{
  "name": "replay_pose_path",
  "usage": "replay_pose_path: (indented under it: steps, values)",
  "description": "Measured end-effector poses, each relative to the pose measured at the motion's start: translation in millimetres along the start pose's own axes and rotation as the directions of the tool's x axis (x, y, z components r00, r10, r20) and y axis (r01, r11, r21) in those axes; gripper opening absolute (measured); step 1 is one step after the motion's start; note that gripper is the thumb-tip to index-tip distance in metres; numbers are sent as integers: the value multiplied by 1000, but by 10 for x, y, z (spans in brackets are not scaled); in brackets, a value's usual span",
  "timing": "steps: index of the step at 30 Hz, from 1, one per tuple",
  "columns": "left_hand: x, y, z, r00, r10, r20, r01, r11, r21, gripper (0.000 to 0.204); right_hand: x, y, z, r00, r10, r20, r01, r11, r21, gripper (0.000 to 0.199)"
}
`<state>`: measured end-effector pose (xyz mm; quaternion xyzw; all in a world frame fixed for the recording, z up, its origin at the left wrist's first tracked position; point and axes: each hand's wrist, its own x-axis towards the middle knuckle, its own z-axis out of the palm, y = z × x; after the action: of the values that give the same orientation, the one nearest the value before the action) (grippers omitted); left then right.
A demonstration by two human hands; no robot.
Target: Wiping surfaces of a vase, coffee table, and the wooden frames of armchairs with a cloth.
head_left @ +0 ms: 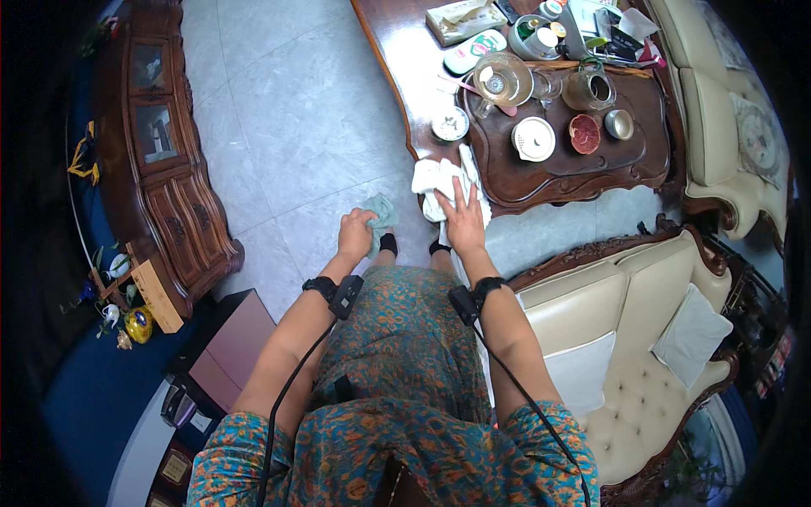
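My left hand [356, 232] is closed around a pale green cloth [380, 218], which hangs over the floor to the left of the table corner. At that corner lies a crumpled white cloth [435, 176]. My right hand [464, 221] rests on it with the fingers spread, pressing it flat rather than gripping it. A small round white container [450, 123] stands just beyond the white cloth. To its right, the dark carved wooden tea tray [591, 175] bears a white lidded bowl [533, 139], a red bowl [585, 133] and a metal cup [619, 124].
A glass pitcher [503, 79] and a glass jug [589, 89] stand farther back on the tray. Behind them are a tissue box [465, 21] and a green-and-white container [475, 52]. A cream sofa [629, 372] is close on my right; a wooden cabinet [169, 169] lines the left.
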<state>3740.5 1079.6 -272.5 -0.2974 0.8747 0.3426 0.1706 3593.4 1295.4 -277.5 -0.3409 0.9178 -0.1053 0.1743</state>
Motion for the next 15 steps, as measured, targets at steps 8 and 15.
replay_pose_path:
  steps: [8,15]
  values:
    - [-136,-323,-180,1000,-5,-1,5,1000,28,31,498,-246,58,989,105,-103,-114,990,-88,58]
    - [-153,-600,-380,999,-35,-26,36,999,33,31,356,-197,-37,965,155,-214,-142,987,75,24]
